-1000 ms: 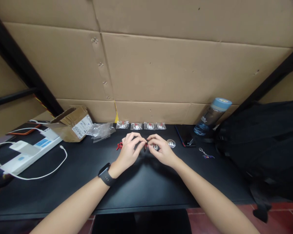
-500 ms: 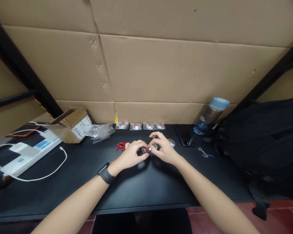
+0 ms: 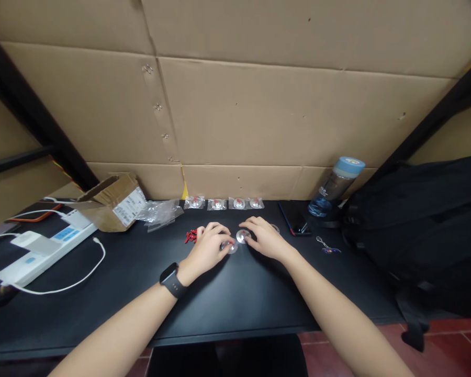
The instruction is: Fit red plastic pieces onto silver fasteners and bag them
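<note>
My left hand [image 3: 208, 247] has its fingertips and thumb around a small clear round disc [image 3: 232, 247] with a bit of red at its middle, low over the table. Just right of it, a shiny silver disc [image 3: 242, 236] with a red centre lies under the fingertips of my right hand [image 3: 265, 238]. Behind the right hand, another round disc [image 3: 275, 228] shows only its edge. A pile of small red pieces [image 3: 190, 236] sits to the left, partly covered by my left hand.
Several bagged silver discs [image 3: 216, 204] line the cardboard wall. At left are crumpled clear bags [image 3: 160, 212], a carton [image 3: 118, 201] and a white power strip [image 3: 58, 238]. To the right are a phone [image 3: 294, 217], keychain [image 3: 328, 246], bottle [image 3: 335, 186] and black backpack [image 3: 424, 235].
My hands held a disc together between their fingertips; they have since moved apart and down. The clear disc is now at my left hand, the silver one under my right.
</note>
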The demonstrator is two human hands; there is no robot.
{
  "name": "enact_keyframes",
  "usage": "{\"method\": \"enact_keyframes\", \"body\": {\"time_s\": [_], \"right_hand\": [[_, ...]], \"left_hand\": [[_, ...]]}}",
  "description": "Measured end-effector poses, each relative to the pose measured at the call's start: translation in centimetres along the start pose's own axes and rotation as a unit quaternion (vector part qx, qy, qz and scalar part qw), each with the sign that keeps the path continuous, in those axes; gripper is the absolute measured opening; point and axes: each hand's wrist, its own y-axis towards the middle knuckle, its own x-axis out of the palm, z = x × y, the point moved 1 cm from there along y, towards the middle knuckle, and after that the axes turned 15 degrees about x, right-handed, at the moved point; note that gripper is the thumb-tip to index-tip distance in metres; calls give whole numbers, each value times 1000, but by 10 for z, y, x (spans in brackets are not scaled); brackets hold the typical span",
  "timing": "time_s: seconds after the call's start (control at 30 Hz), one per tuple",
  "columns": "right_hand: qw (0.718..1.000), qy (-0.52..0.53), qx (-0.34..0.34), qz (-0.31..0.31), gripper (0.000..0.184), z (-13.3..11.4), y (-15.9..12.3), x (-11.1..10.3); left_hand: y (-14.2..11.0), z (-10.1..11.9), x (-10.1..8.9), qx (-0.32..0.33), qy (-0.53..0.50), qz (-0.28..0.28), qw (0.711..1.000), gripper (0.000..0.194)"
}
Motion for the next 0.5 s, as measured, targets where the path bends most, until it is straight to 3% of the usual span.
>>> {"method": "enact_keyframes", "body": {"time_s": [0.17,0.5], "right_hand": [[999,-24,9,-39,18,6,2,3],[997,-70,16,-8,12,2,2,-1]], "left_hand": [[0,2,-8,32,23,-15,999,18],[2,-1,-16,6,54,46,997,18]]}}
